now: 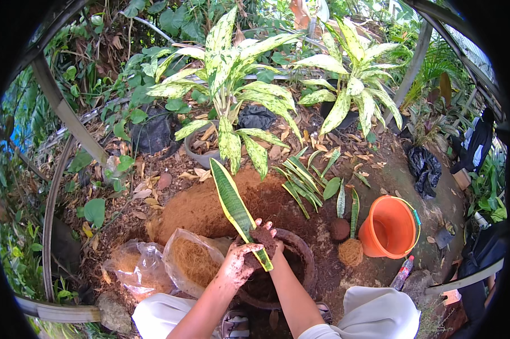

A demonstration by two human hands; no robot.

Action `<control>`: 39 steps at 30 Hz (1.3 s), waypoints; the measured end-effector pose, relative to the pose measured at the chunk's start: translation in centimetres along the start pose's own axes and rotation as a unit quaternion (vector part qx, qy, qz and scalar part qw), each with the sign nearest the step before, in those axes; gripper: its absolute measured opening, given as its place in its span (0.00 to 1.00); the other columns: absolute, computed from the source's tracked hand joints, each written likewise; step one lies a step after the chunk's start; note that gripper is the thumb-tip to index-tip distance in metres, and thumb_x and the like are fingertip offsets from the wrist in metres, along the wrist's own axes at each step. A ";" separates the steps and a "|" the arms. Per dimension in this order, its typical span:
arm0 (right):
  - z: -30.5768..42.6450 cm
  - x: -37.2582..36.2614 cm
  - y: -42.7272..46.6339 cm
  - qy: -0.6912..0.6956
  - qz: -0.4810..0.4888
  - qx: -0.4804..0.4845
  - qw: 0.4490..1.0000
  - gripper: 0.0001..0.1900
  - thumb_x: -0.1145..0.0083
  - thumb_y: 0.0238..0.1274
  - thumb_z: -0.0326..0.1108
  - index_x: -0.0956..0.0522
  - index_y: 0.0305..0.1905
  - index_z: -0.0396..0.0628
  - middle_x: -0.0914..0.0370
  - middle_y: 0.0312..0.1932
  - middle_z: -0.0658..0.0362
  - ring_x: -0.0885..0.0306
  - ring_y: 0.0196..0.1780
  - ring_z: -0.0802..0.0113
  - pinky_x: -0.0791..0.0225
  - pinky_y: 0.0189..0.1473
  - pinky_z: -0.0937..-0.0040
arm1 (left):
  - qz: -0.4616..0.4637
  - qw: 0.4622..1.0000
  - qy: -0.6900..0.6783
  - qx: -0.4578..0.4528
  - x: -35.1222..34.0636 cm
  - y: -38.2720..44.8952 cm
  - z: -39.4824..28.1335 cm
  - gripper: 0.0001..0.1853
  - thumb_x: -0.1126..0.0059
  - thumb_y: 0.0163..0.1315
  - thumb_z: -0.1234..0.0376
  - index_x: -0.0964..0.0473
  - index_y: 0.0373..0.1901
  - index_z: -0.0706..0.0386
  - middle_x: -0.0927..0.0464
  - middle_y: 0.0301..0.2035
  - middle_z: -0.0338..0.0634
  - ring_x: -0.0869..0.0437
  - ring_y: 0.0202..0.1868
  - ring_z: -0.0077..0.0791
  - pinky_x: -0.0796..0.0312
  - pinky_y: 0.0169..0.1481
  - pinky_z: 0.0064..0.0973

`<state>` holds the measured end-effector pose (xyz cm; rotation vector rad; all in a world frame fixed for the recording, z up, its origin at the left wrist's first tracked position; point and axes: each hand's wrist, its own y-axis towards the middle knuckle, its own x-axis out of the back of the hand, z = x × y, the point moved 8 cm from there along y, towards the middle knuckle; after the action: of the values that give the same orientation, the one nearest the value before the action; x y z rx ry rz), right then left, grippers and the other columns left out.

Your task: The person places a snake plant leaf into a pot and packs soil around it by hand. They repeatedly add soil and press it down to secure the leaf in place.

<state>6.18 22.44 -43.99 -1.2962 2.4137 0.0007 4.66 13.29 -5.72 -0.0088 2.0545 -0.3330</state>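
Observation:
A yellow-edged snake plant leaf (234, 201) slants over a round pot (309, 262) of dark soil between my feet. My left hand (238, 260), smeared with soil, holds the leaf near its lower end, thumb across the front. Behind and to the right, my right hand (276, 243) cups a dark clump of soil (263, 240) pressed around the leaf. The leaf's bottom tip sticks out below the clump. Left of the pot stands a clear plastic bag of coconut fibre (193, 258), beside another clear bag (142, 271). A mound of brown coir dust (195, 212) lies behind them.
An orange bucket (375, 229) stands at right, near a fibre-wrapped ball (350, 252), a brown ball (339, 229) and a plastic bottle (402, 273). Several cut snake plant leaves (303, 182) lie beyond the pot. Two variegated dieffenbachias (225, 97) grow farther back. Someone in dark clothing (481, 254) is at far right.

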 end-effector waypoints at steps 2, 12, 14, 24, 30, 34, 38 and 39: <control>-0.7 -0.1 0.0 0.257 0.049 -0.112 0.959 0.24 0.64 0.65 0.35 0.41 0.65 0.43 0.46 0.67 0.45 0.38 0.66 0.50 0.38 0.63 0.56 | 0.013 1.000 -0.001 -0.004 -0.2 -0.2 -0.1 0.35 0.47 0.45 0.85 0.35 0.60 0.61 0.31 0.59 0.51 0.29 0.62 0.45 0.34 0.66 0.41; 1.7 2.0 2.4 0.228 -0.080 -0.067 0.968 0.20 0.66 0.66 0.38 0.37 0.60 0.44 0.39 0.61 0.47 0.36 0.62 0.50 0.38 0.62 0.49 | 0.005 1.000 -0.001 -0.022 0.3 -0.6 -0.9 0.35 0.50 0.46 0.86 0.35 0.61 0.61 0.31 0.59 0.51 0.30 0.63 0.45 0.34 0.67 0.39; 1.1 2.7 2.3 0.175 -0.093 -0.070 0.978 0.18 0.63 0.65 0.38 0.34 0.57 0.44 0.35 0.58 0.48 0.33 0.59 0.50 0.36 0.59 0.49 | 0.001 1.000 0.005 -0.022 0.2 -0.6 -1.0 0.35 0.50 0.46 0.86 0.35 0.61 0.61 0.31 0.59 0.51 0.30 0.63 0.45 0.34 0.66 0.39; 0.2 0.6 -2.3 -0.576 -0.188 0.145 0.782 0.13 0.52 0.58 0.39 0.24 0.44 0.47 0.22 0.44 0.52 0.23 0.46 0.53 0.28 0.44 0.46 | 0.002 0.999 0.003 -0.045 0.6 -0.8 -2.0 0.35 0.50 0.45 0.86 0.33 0.60 0.60 0.31 0.59 0.50 0.31 0.63 0.45 0.35 0.67 0.39; -7.4 -5.5 -9.7 -0.863 -0.305 0.390 0.097 0.07 0.43 0.53 0.37 0.20 0.35 0.49 0.19 0.36 0.51 0.20 0.42 0.53 0.26 0.43 0.55 | 0.017 0.998 -0.030 -0.044 0.4 -0.8 -2.1 0.35 0.51 0.45 0.87 0.33 0.60 0.60 0.31 0.59 0.50 0.30 0.63 0.45 0.35 0.68 0.38; -12.4 -8.0 -11.1 -0.884 -0.271 0.366 -0.105 0.10 0.40 0.48 0.37 0.19 0.33 0.44 0.18 0.36 0.49 0.19 0.45 0.51 0.26 0.48 0.61 | 0.000 0.999 -0.016 -0.045 0.5 -1.2 -2.2 0.35 0.51 0.45 0.87 0.34 0.60 0.61 0.31 0.59 0.50 0.30 0.63 0.45 0.35 0.68 0.38; -13.5 -6.5 -9.2 -0.913 -0.207 0.350 -0.026 0.13 0.40 0.45 0.39 0.18 0.34 0.42 0.19 0.38 0.45 0.21 0.47 0.48 0.28 0.51 0.58 | 0.000 0.999 -0.004 -0.046 0.4 -1.7 -2.3 0.35 0.50 0.45 0.86 0.35 0.61 0.61 0.31 0.59 0.50 0.31 0.63 0.45 0.35 0.68 0.38; -13.8 -5.5 -8.3 -0.929 -0.166 0.330 -0.002 0.13 0.40 0.45 0.39 0.18 0.34 0.42 0.19 0.38 0.44 0.21 0.47 0.48 0.28 0.52 0.58 | 0.000 0.999 0.006 -0.048 0.5 -1.8 -2.3 0.36 0.50 0.45 0.86 0.35 0.61 0.61 0.31 0.59 0.50 0.31 0.63 0.45 0.35 0.68 0.38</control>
<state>10.73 19.54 -27.92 -0.1549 -0.5373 0.2279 2.19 12.06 -4.64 -0.0657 2.0798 -0.2348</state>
